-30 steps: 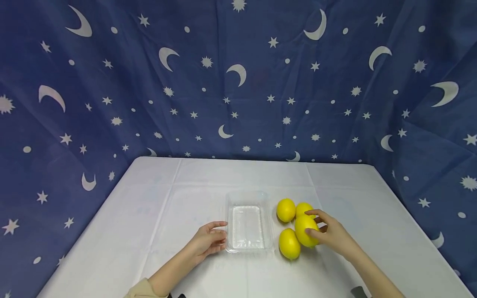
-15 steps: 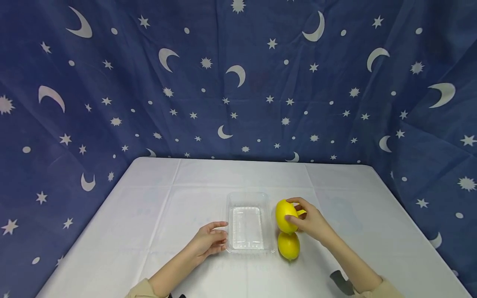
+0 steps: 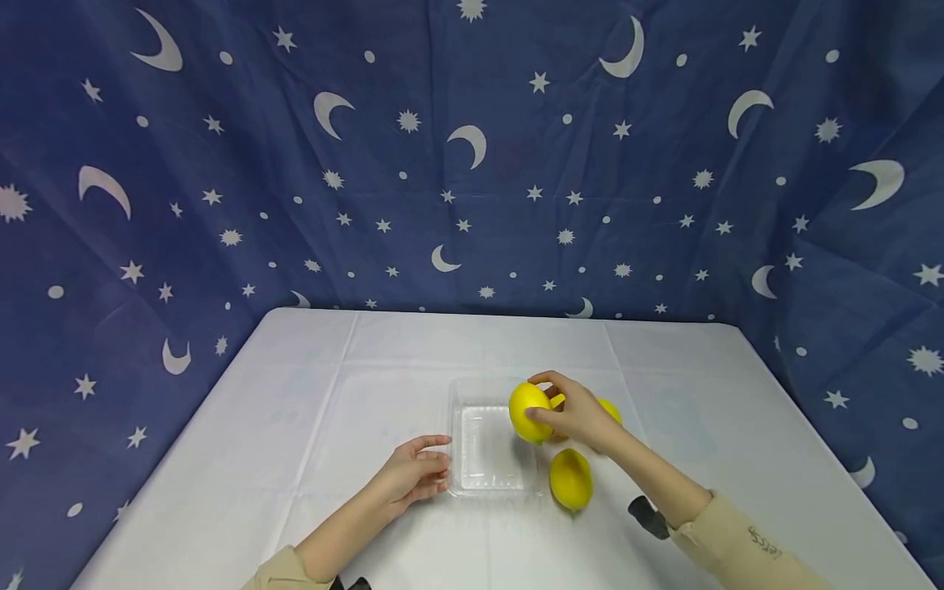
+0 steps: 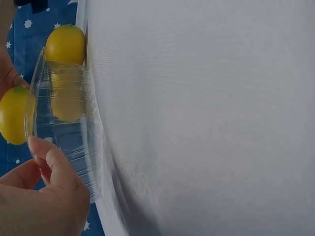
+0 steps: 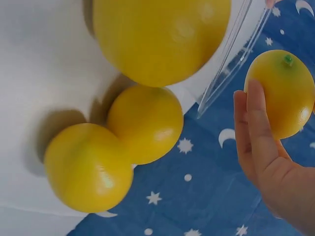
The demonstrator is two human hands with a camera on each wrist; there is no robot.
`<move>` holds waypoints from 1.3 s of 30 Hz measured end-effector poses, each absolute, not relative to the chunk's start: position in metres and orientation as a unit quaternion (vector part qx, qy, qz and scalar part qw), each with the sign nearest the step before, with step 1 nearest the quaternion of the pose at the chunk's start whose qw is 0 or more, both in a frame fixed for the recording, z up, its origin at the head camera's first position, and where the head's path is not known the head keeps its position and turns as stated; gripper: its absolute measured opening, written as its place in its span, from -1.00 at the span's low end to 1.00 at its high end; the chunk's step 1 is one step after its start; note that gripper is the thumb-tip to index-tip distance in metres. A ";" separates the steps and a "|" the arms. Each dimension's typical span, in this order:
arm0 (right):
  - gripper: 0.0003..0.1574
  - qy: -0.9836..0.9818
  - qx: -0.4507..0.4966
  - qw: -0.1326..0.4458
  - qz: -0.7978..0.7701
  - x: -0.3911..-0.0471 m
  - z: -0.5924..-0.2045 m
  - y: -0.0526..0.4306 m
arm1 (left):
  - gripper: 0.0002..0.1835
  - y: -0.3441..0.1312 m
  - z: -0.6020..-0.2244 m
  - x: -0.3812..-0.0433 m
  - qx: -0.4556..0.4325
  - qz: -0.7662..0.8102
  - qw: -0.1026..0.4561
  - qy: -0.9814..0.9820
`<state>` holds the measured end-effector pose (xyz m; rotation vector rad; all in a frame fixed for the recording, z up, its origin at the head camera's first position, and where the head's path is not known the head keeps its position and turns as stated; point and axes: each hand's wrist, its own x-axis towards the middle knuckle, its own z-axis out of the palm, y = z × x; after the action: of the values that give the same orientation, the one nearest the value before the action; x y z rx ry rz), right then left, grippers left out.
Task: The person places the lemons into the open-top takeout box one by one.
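My right hand [image 3: 578,414] grips a yellow lemon [image 3: 528,412] by its sides, raised over the right edge of a clear plastic container [image 3: 490,492]. In the right wrist view this lemon [image 5: 283,91] shows a green stem spot. Fingers and thumb of my left hand [image 3: 409,475] pinch the container's left rim, also visible in the left wrist view, where the hand [image 4: 54,191] is close up. One lemon [image 3: 570,479] lies right of the container. Another lemon [image 3: 610,410] is partly covered by my right hand. A third lemon [image 5: 145,125] shows better in the right wrist view.
A white cloth covers the table [image 3: 354,410]. Behind and beside it hangs a blue curtain [image 3: 509,156] with moons and stars. A dark band-like object [image 3: 649,516] sits by my right wrist.
My right hand has moved left with the lemon in it, from among the other lemons to the container's right edge. My left hand and the container stay in place.
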<state>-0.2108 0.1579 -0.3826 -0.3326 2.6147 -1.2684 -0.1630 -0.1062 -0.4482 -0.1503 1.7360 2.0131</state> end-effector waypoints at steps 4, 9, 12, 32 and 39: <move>-0.38 0.894 -0.124 0.113 -0.415 -0.218 -0.379 0.148 | -0.46 -0.107 -0.449 -0.163 -0.057 0.735 0.238 0.632; -0.38 0.892 -0.117 0.130 -0.416 -0.225 -0.380 0.136 | -0.46 -0.107 -0.449 -0.163 -0.062 0.733 0.234 0.635; -0.38 0.890 -0.110 0.142 -0.418 -0.228 -0.384 0.128 | -0.47 -0.106 -0.448 -0.162 -0.067 0.731 0.233 0.638; -0.39 0.894 -0.085 0.204 -0.389 -0.255 -0.388 0.096 | -0.52 -0.099 -0.443 -0.170 -0.098 0.718 0.234 0.648; -0.42 0.888 -0.093 0.233 -0.385 -0.261 -0.392 0.087 | -0.53 -0.100 -0.443 -0.169 -0.101 0.720 0.231 0.646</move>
<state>-0.2606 0.0866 -0.3924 -0.2565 2.4388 -1.0572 -0.1691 -0.0997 -0.4434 -0.2791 1.7780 1.9804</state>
